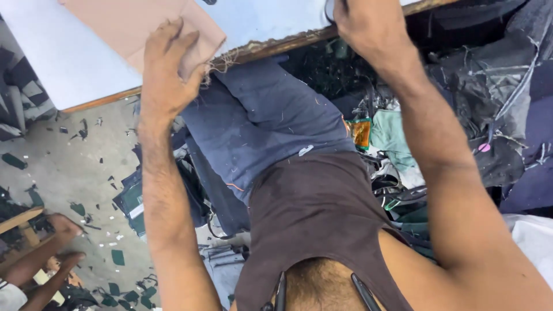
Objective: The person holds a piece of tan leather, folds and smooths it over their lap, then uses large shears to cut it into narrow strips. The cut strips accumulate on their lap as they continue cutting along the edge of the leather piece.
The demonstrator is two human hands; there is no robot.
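Note:
My left hand (167, 69) lies flat, fingers apart, on a pink piece of fabric (129, 23) at the near edge of a pale table (63, 63). My right hand (366, 26) reaches onto the table's edge farther right, closed around a dark rounded object (329, 10) that is mostly cut off by the frame; what it is cannot be told. Below the table edge I see my dark blue trousers (265, 121) and brown vest (317, 213).
The table's worn wooden edge (276, 46) has frayed threads hanging. Heaps of dark cloth (495, 103) and a light green piece (391, 135) lie on the right. Green fabric scraps (118, 256) litter the grey floor on the left. Another person's feet (57, 242) show at the lower left.

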